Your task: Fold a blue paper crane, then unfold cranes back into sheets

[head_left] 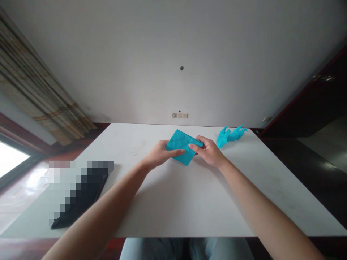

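- White table point(173, 202) fills the middle of the view, set against a plain pale wall point(173, 54) with a row of sockets point(180, 115) low down, just above the table's far edge.
- Striped curtain point(35, 90) hangs at the left; a dark wooden door point(317, 104) stands at the right.
- On the table's far half, near the middle, a folded sheet of teal paper point(183, 146) is held just above the surface, tilted like a diamond with one corner pointing down towards the person.
- The left hand point(159, 154) grips the paper's left side: fingers point(177, 153) lie closed across the front of the sheet, the rest of the hand behind it.
- The right hand point(210, 151) pinches the paper's right corner, its fingertips point(194, 146) pressed on the edge.
- The two hands nearly meet over the paper's lower half.
- A finished teal origami figure point(230, 135) lies on the table to the right of the right hand, near the far edge and apart from the hand.
- A dark flat object point(86, 191), partly blurred out, rests on the near left part of the table, well apart from both hands.
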Demonstrator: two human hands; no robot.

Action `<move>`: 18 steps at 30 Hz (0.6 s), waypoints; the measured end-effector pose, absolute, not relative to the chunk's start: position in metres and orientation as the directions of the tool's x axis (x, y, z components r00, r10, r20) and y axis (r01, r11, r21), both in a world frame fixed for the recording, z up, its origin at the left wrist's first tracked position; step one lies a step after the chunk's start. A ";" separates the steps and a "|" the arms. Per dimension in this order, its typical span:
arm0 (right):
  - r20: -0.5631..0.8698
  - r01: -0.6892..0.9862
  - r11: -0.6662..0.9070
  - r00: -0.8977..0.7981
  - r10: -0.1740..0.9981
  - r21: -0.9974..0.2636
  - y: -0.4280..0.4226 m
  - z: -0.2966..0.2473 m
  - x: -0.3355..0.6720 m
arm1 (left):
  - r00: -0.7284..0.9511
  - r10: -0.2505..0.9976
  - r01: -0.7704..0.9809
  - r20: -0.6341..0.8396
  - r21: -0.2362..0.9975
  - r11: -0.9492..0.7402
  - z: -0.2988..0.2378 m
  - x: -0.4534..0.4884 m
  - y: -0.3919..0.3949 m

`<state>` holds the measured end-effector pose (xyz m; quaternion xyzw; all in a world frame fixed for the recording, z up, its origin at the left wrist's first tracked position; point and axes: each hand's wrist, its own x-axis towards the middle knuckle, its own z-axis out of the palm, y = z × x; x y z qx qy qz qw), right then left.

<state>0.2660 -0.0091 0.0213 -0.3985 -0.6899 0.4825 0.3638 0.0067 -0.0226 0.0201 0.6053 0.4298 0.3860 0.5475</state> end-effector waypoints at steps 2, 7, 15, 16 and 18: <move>0.189 0.205 0.277 -0.367 0.911 -0.939 -0.010 0.022 0.265 | 0.305 0.952 0.128 0.014 0.990 -0.055 0.019 0.007 -0.022; 0.205 0.181 0.278 -0.342 0.917 -0.943 -0.007 0.023 0.265 | 0.234 0.971 0.177 0.049 0.980 -0.092 0.017 0.003 -0.017; 0.196 0.126 0.232 -0.249 0.949 -0.965 -0.004 0.029 0.268 | 0.175 0.976 0.111 0.131 0.982 -0.152 0.020 0.001 -0.012; 0.194 0.132 0.231 -0.246 0.950 -0.964 -0.002 0.029 0.269 | 0.163 0.977 0.106 0.138 0.982 -0.156 0.021 0.001 -0.011; 0.196 0.147 0.237 -0.250 0.948 -0.960 0.001 0.027 0.271 | 0.153 0.977 0.102 0.149 0.981 -0.165 0.021 -0.001 -0.010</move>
